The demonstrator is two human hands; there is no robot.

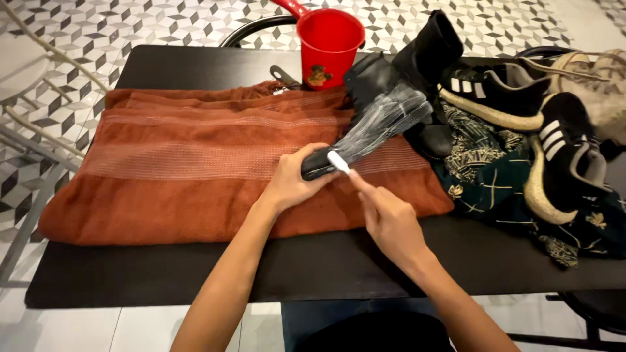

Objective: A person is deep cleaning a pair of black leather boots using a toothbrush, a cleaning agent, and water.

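— The black boot [375, 98], where does it lie now?

— It lies on its side on the rust-brown towel [195, 169], over the towel's right end, on the black table [163, 267]. The toe end is near me, and my left hand [290, 182] closes around it from the left side. The shaft points away from me, up and to the right, toward the red cup [329, 45].

— So the long axis runs on a diagonal?

— Yes, from my left hand to the far right. The middle part looks smeared with white streaks.

— And your right hand?

— My right hand [391, 221] is just below the toe. It is partly closed, and the fingers pinch a small white thing [338, 161] that touches the boot near my left thumb. What it is I cannot tell. Both hands are at the near end; the left one is on the boot itself.

— What is beside?

— Black sneakers [554, 137] with white stripes lie on a dark patterned cloth [489, 189], to the right.
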